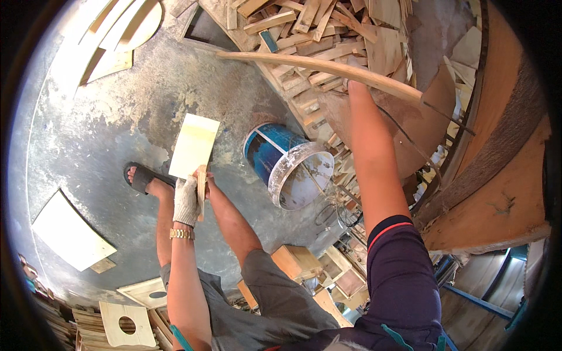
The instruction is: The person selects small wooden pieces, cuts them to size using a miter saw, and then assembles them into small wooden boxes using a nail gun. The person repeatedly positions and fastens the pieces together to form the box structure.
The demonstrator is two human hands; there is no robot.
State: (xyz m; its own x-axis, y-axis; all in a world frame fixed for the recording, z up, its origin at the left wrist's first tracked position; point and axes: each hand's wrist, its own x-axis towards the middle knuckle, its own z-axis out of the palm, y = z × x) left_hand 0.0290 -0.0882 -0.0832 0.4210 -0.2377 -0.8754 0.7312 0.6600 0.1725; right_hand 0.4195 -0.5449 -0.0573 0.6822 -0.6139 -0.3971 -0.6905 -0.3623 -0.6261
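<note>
1. Far left, a pale sheet is lying on the concrete floor, and some curved wood pieces are lying up in the top corner. Down below, a board with a round hole is resting on a stack of wood.
2. Next over, a foot in a black sandal is standing on the floor.
3. The left hand is wearing a knit glove, with a gold watch on the wrist. It's grasping a narrow wooden piece. A pale board is sitting right at the fingertips, just above the glove; can't tell whether the two are joined.
4. Around the middle, a blue bucket is showing its scuffed white rim and open end toward the lower right.
5. Up top, a heap of wood scraps is spreading out behind a long curved strip.
6. The right arm is reaching up to that strip from a dark sleeve. The right hand is mostly hiding behind the wood, so honestly I can't tell whether it's gripping.
7. Far right, a big brown panel is curving along the edge.
</note>
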